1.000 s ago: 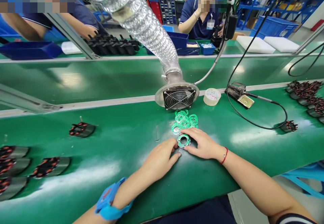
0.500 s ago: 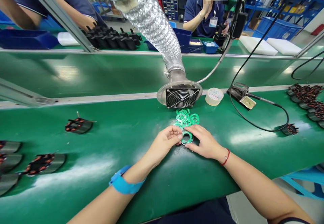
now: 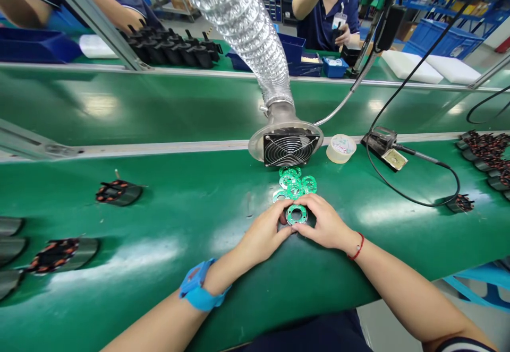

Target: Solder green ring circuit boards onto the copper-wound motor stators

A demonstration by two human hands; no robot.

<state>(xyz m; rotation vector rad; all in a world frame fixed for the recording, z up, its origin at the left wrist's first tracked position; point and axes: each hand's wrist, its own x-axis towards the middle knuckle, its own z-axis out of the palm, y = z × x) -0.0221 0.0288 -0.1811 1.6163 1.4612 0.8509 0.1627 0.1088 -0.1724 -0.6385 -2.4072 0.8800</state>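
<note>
A green ring-shaped circuit board with a round hole in its middle is framed between my two hands, low over the table. My left hand grips its left side, forefinger at the far edge and thumb at the near edge. On the other side my right hand is closed round the board in the same way, and the fingertips of both hands nearly meet. What lies under the board, and the remaining fingers, are largely hidden. Just beyond the fingers lies a loose heap of similar green ring boards.
A fume extractor fan on a silver hose faces the boards. To its right are a round tub and a soldering iron stand with a cable. Wound motor stators lie left and right. A co-worker sits opposite.
My left hand has gone from a curled pinch at the board's left edge to a wider grip round it. My right hand stays nearly in place. The camera view has shifted slightly.
</note>
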